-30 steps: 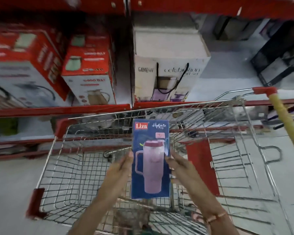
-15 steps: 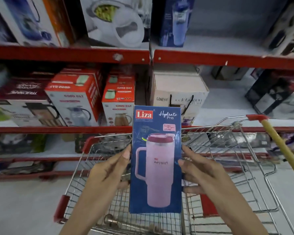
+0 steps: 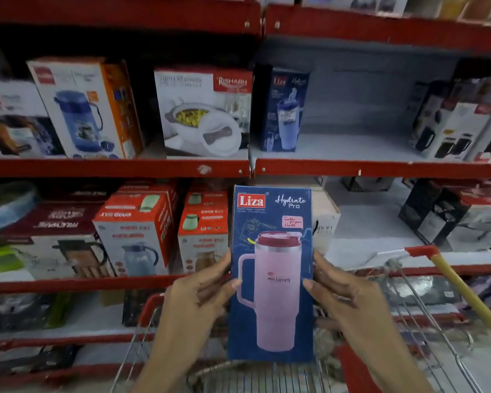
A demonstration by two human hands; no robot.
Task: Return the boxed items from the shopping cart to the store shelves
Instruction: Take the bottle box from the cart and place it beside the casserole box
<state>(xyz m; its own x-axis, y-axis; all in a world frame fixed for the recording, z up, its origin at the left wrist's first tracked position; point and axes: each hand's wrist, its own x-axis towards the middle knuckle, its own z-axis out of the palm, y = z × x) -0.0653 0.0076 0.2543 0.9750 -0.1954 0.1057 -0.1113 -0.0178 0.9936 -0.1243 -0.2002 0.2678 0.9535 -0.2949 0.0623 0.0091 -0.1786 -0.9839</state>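
Note:
I hold a tall blue Liza tumbler box (image 3: 271,273) upright in front of me, its printed face with a pink tumbler toward me. My left hand (image 3: 194,303) grips its left edge and my right hand (image 3: 349,300) grips its right edge. Below the box is the wire shopping cart (image 3: 425,304) with red corners and a yellow handle. A matching blue Liza box (image 3: 281,109) stands on the shelf above, at the left end of a mostly bare white shelf board (image 3: 352,143).
Red-edged store shelves (image 3: 119,167) fill the view. A white casserole box (image 3: 203,112) and a flask box (image 3: 85,109) stand left of the Liza box. Red-and-white jug boxes (image 3: 136,231) sit on the lower shelf; dark boxes (image 3: 448,120) at the right.
Both hands have lifted the box up out of the cart toward the shelves. My view has tilted upward, so a higher shelf with a matching box is now visible.

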